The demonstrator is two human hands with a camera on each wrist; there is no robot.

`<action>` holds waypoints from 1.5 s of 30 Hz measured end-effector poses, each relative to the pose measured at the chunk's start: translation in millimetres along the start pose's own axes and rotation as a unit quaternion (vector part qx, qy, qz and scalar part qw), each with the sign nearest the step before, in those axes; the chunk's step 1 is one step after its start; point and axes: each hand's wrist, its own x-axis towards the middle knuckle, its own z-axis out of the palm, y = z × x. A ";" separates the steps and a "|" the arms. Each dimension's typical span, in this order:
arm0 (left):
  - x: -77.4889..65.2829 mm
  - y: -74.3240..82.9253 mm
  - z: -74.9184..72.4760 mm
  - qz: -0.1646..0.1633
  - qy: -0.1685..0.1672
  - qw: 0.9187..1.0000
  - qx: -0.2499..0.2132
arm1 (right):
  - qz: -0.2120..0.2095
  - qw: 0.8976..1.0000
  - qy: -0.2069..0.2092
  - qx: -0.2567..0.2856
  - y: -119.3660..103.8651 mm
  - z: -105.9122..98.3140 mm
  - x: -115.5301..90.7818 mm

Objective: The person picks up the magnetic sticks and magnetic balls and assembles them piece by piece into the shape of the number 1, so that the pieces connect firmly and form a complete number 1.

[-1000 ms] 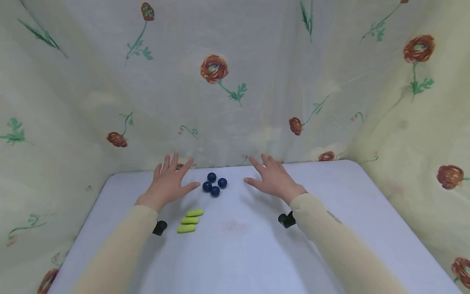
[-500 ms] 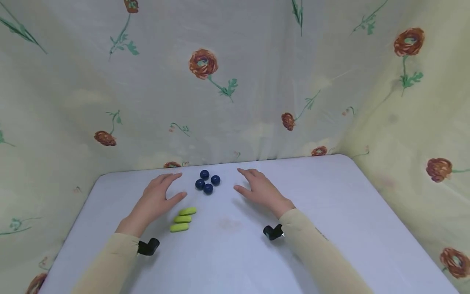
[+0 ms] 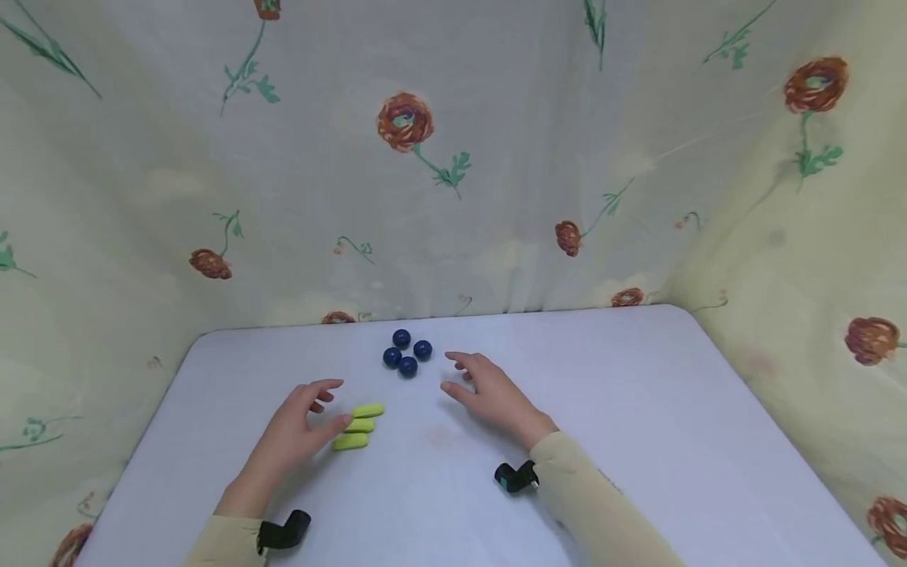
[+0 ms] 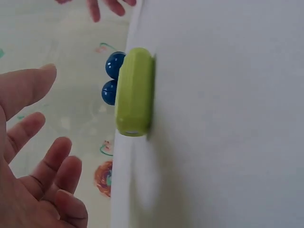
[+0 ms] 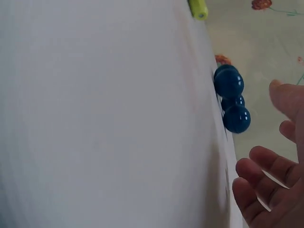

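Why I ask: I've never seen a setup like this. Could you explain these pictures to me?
There is no machine: these are a person's bare left hand and right hand, with cream fabric sleeves. The wide view comes from a camera worn on the head; the two close views come from cameras on the wrists, probably the small black devices. On the smooth white table lie four glossy dark-blue balls, clustered, and three lime-green rounded bars, side by side; their material I can't tell. Behind hangs a pale cloth printed with flowers. The left hand is near the bars, the right near the balls. Nothing is in either grip.
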 end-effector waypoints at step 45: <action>-20.3 -37.8 32.7 0.041 0.048 0.998 0.002 | -0.017 0.997 -0.039 -0.071 -35.1 37.8 62.3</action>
